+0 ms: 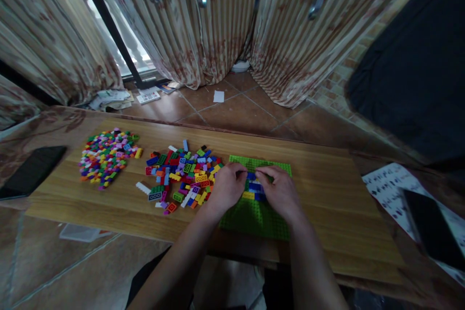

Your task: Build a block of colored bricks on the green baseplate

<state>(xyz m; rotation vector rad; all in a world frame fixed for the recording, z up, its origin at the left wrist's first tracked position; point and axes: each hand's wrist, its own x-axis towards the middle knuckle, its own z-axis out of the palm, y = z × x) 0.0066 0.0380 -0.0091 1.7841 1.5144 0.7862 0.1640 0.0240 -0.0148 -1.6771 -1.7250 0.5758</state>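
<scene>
A green studded baseplate lies on the wooden table in front of me. A small stack of blue and yellow bricks stands on it between my hands. My left hand and my right hand both rest on the plate, fingers curled and pinched together at the top of that stack, around a small blue brick. Just left of my left hand lies a loose pile of larger mixed-colour bricks.
A second heap of small colourful bricks sits at the table's far left. A dark phone lies at the left edge. A printed sheet and a dark device are at the right. Curtains hang beyond the tiled floor.
</scene>
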